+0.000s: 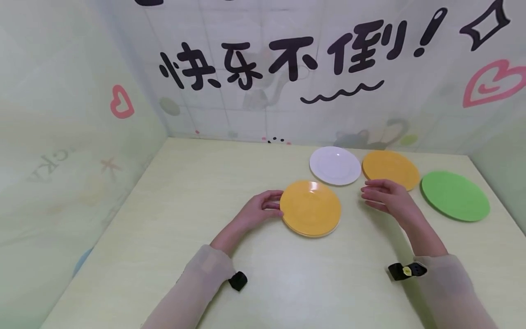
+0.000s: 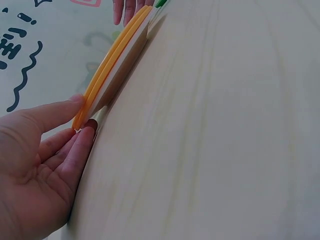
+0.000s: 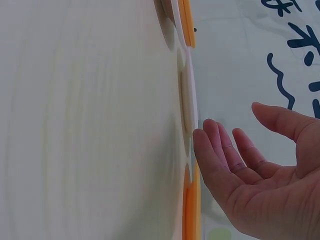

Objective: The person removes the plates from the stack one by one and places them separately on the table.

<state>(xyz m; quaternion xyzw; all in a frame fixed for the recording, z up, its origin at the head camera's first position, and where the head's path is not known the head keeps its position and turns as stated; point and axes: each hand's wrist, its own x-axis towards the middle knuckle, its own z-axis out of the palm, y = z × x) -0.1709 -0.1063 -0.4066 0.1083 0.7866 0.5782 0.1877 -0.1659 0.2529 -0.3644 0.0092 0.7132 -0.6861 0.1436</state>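
In the head view a stack of plates (image 1: 310, 208) sits at the middle of the table, an orange-yellow one on top. From the left wrist view, two orange plates (image 2: 110, 55) lie over a paler one at the bottom. My left hand (image 1: 263, 208) pinches the stack's left rim, thumb (image 2: 70, 112) on the upper edge and fingertips beneath. My right hand (image 1: 388, 198) hovers to the right of the stack, holding nothing; in the right wrist view its fingers (image 3: 215, 165) are loosely extended, thumb apart. Close behind it lies another orange plate (image 1: 390, 167).
A white plate (image 1: 334, 165) lies behind the stack, near the back wall. At the far right rests a green plate (image 1: 455, 195). The pale table (image 1: 197, 173) is bounded by a printed curtain (image 1: 267, 109) at the back and sides.
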